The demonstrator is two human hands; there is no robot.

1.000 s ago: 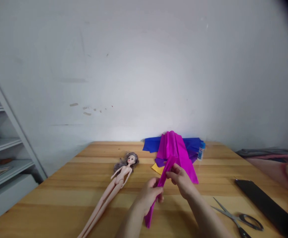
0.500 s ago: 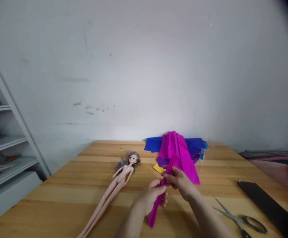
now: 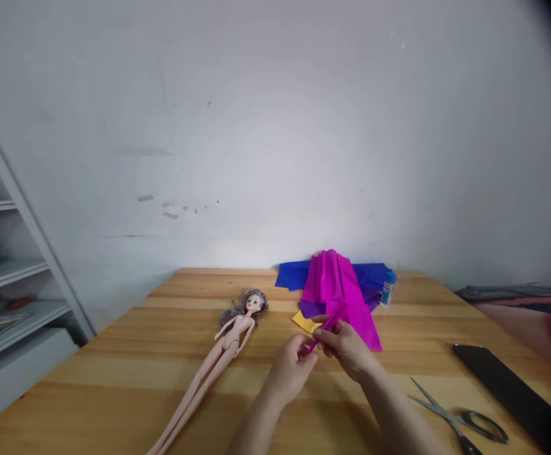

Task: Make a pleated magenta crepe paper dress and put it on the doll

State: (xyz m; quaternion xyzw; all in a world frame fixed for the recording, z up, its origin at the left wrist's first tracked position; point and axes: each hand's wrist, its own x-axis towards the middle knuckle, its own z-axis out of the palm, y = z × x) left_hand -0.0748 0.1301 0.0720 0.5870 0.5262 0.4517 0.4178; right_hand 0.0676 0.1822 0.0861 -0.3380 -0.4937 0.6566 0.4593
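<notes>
A narrow, folded strip of magenta crepe paper (image 3: 335, 318) is held over the table between both hands. My left hand (image 3: 290, 368) pinches its near end between thumb and fingers. Farther up the strip, my right hand (image 3: 345, 346) is closed on it, with the thumb on the near side. The strip's far end overlaps a larger sheet of magenta crepe paper (image 3: 363, 322) lying behind, so its outline there is hard to make out. A doll (image 3: 232, 341) with grey hair lies on its back to the left of my hands.
Blue paper (image 3: 290, 276), purple paper (image 3: 309, 309) and a yellow piece (image 3: 304, 322) lie around the large sheet. A blue-capped glue bottle (image 3: 388, 291) stands beside them. Open scissors (image 3: 446, 414) and a long black object (image 3: 507, 392) lie at the right; shelves (image 3: 24, 272) stand left.
The strip's long lower part, which hung below my left hand, no longer shows there. The strip now looks shorter and leans more to the right. My hands have barely shifted.
</notes>
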